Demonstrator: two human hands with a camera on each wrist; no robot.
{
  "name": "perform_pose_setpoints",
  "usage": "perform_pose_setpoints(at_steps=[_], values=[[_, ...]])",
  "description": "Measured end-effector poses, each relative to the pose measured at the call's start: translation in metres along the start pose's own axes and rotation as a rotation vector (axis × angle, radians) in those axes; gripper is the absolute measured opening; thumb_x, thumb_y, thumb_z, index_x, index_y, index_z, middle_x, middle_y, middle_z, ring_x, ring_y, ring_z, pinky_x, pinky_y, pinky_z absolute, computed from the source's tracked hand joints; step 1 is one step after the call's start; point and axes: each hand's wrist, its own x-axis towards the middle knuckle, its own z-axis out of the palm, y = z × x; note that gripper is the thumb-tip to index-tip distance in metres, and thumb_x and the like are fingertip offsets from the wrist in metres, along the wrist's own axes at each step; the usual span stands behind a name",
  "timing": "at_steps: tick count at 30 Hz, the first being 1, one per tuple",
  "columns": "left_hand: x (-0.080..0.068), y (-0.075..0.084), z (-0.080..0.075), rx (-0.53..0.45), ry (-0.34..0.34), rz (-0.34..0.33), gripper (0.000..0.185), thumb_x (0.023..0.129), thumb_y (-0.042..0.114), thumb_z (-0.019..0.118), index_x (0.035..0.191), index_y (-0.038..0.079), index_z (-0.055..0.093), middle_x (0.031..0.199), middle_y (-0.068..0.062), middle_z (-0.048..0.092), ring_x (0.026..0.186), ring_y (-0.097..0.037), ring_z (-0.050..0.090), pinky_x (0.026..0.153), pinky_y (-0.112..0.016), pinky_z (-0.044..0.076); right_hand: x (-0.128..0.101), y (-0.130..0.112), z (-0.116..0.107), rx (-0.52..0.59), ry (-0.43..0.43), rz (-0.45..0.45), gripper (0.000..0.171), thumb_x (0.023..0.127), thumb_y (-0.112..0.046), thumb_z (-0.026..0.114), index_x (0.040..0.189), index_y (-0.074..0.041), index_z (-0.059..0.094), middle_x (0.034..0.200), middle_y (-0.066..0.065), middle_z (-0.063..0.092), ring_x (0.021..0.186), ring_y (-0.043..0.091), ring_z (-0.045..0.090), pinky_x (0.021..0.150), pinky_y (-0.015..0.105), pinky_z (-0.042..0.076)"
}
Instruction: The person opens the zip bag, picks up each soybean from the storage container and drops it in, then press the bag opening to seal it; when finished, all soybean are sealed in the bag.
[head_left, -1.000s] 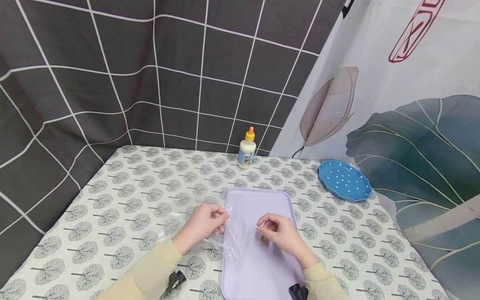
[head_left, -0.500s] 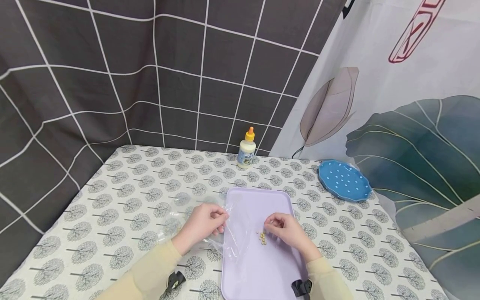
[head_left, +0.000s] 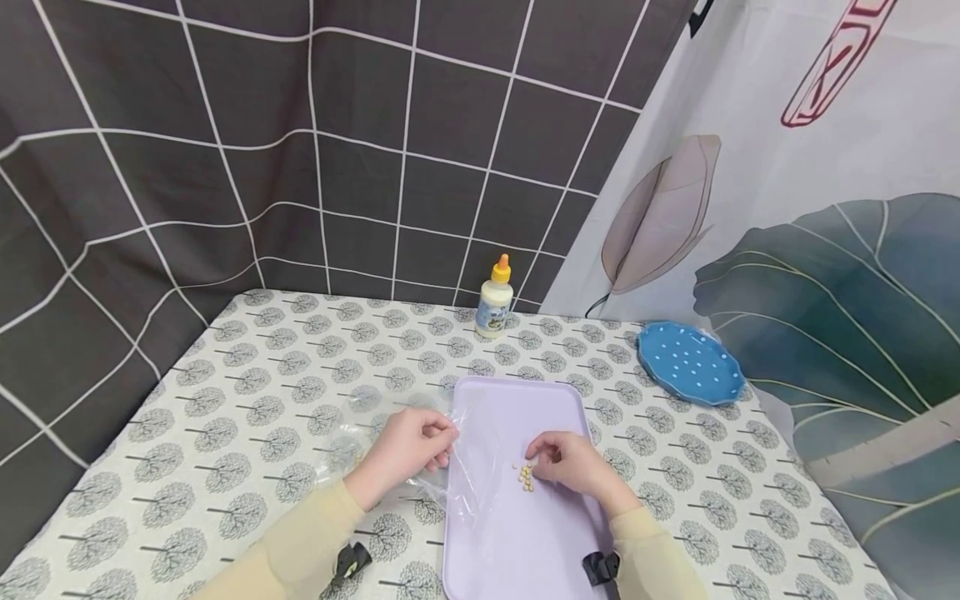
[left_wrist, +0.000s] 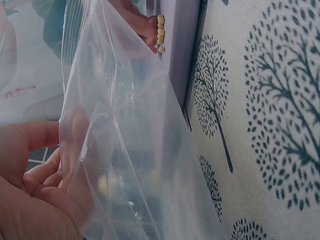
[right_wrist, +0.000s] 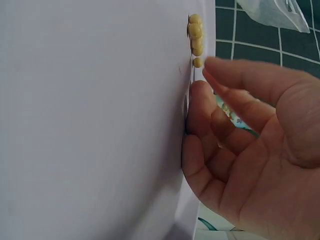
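The only label in view is on the glue bottle (head_left: 492,305), well beyond both hands at the back of the table (head_left: 225,400); its print is too small to read.

The left hand (head_left: 408,450) lies palm-down on the tablecloth, its sleeve running back toward the near edge. Its thumb and fingers (left_wrist: 47,172) are curled together and pinch the edge of a clear plastic bag (head_left: 420,454); the left wrist view shows the film bunched against the fingertips and draped from them down to the cloth. The bag spreads from these fingers partly across the left rim of the lilac tray (head_left: 525,542).

The right hand (head_left: 573,462) rests low on the tray, its wrist angled in from the near right. Its fingers (right_wrist: 220,125) are loosely curled and a little apart, with the lower fingertips touching the tray surface, and nothing is gripped between them. A small cluster of yellow beads (head_left: 526,476) lies on the tray just beside these fingertips, on their left side, between the two hands. In the right wrist view the beads (right_wrist: 195,37) sit just past the forefinger tip; whether it touches the nearest one cannot be told.

A blue dotted plate (head_left: 690,364) sits well beyond the right hand's fingers, off to the right.
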Motion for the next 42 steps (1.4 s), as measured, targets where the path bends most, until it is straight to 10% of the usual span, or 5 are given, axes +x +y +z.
perform_pose_setpoints(at_steps=[42], values=[[-0.0007, -0.0006, 0.0011, 0.022, 0.005, 0.021, 0.015, 0.089, 0.013, 0.064, 0.096, 0.000, 0.067, 0.068, -0.001, 0.063, 0.056, -0.011, 0.060, 0.050, -0.022, 0.056, -0.0020, -0.0058, 0.0003, -0.011, 0.034, 0.008, 0.010, 0.079, -0.006, 0.071, 0.080, -0.013, 0.064, 0.065, -0.004, 0.054, 0.058, 0.011, 0.050, 0.050, 0.021, 0.045]])
